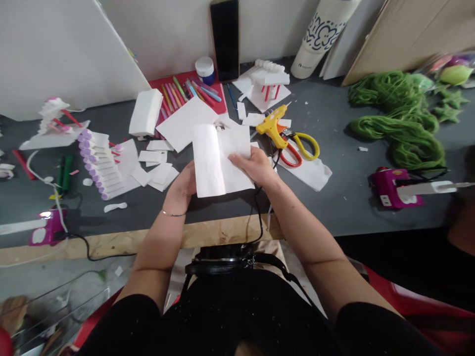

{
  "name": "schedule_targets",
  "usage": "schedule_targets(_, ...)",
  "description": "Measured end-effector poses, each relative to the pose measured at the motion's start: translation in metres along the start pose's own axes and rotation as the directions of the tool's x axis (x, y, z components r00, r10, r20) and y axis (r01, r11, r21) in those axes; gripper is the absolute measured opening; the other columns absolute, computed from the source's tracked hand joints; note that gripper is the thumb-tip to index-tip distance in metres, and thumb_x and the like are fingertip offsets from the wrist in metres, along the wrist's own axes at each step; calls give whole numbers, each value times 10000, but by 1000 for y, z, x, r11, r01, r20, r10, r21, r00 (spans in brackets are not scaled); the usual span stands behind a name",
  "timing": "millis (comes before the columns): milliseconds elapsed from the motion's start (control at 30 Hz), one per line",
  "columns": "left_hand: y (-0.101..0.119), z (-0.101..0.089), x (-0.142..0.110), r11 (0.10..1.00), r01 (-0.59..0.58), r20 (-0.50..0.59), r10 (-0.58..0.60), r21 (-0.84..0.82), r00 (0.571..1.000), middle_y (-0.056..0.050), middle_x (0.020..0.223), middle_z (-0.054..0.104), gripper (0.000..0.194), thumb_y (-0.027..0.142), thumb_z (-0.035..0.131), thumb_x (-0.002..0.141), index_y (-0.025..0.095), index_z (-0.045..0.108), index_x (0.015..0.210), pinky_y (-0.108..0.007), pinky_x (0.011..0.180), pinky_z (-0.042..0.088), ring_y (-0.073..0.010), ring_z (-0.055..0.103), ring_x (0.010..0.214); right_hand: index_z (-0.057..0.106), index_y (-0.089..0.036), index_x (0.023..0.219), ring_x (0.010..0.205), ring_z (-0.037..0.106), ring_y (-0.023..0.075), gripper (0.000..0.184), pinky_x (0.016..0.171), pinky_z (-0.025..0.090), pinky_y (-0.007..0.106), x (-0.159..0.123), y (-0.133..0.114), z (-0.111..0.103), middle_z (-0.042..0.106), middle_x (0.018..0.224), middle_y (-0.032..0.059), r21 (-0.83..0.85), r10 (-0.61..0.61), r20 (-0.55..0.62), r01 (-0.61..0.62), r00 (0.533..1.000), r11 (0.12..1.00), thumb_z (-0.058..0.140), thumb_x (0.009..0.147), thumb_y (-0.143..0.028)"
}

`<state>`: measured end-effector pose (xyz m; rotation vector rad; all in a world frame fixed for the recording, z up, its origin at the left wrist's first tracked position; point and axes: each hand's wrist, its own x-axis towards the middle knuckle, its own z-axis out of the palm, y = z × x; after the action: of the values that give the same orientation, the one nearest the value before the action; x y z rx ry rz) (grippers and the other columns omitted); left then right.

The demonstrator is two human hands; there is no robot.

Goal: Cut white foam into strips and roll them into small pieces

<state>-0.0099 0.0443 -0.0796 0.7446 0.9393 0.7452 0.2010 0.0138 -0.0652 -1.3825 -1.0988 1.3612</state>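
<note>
Above the front edge of the table, a white sheet of paper (235,160) is held between my two hands, its left part curled or folded over from a crease near the middle. My right hand (260,167) grips its right side, thumb on top and fingers underneath. At the lower left edge, my left hand (187,179) holds the sheet from behind; most of its fingers are hidden. Just behind it lies another white sheet (188,122). A yellow hot glue gun (273,126) rests right of the paper, against a cutting tool with red and yellow handles (306,146).
Small white cut pieces (159,173) and a purple-edged white model part (102,163) lie left. Behind are colored pens (178,96), a phone (225,39), a small white model (269,81) and a tumbler (315,42). Green yarn (397,118) and a magenta power adapter (395,188) are right.
</note>
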Motion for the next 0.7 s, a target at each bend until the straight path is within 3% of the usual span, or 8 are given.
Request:
schedule_targets(100, 11, -3, -13, 1000, -3, 71, 4, -13, 997, -122, 1132, 818, 584, 676, 688, 874, 164, 744, 1149, -469, 1078, 596, -352, 698, 1295, 708, -178, 972, 763, 672, 184, 391, 673, 530, 316, -7, -6, 4, 769, 860, 35, -135, -28, 116, 44, 993, 990, 789, 746, -487)
schedule_targets(167, 21, -5, -25, 999, -38, 95, 35, 25, 995, -134, 1141, 815, 779, 837, 690, 782, 171, 742, 1182, -453, 989, 630, -361, 722, 1240, 707, -182, 942, 747, 655, 182, 334, 679, 513, 319, -13, -9, 9, 752, 824, 24, -219, -30, 230, 82, 973, 972, 773, 768, -458)
schedule_targets(233, 30, -9, -35, 992, -43, 96, 32, 116, 995, -125, 1150, 812, 835, 800, 837, 654, 206, 733, 1233, -374, 840, 652, -333, 773, 1085, 706, -191, 908, 755, 642, 182, 286, 703, 496, 322, -18, -10, 15, 736, 817, 17, -268, -32, 311, 119, 950, 956, 754, 797, -450)
schedule_targets(300, 36, -13, -39, 970, -4, 109, -23, 243, 994, -97, 1058, 819, 823, 601, 976, 586, 227, 716, 1272, -307, 713, 632, -275, 790, 896, 705, -197, 887, 776, 637, 181, 243, 727, 481, 318, -20, -10, 19, 727, 826, 12, -274, -47, 343, 148, 938, 950, 728, 827, -431)
schedule_targets(367, 38, -17, -38, 932, 25, 144, -82, 361, 986, -74, 936, 812, 796, 492, 1005, 573, 202, 720, 1258, -282, 669, 616, -240, 775, 792, 695, -195, 849, 777, 621, 171, 224, 726, 467, 305, -20, -11, 19, 712, 808, 4, -251, -71, 334, 161, 940, 955, 708, 839, -418)
schedule_targets(533, 34, -25, -29, 884, 38, 206, -151, 466, 967, -63, 786, 792, 549, 470, 996, 579, 152, 789, 977, -282, 670, 622, -216, 744, 733, 661, -186, 790, 661, 525, 127, 323, 599, 405, 265, -13, -14, 3, 640, 704, -13, -164, -58, 227, 97, 972, 982, 728, 793, -502)
schedule_targets(700, 34, -34, -28, 900, 31, 90, -78, 435, 993, -10, 581, 680, 449, 492, 996, 570, 154, 754, 739, -192, 413, 500, -106, 579, 468, 709, -185, 890, 686, 581, 144, 430, 618, 457, 277, -5, -12, -16, 716, 818, 24, -35, 1, 165, 5, 986, 999, 806, 726, -571)
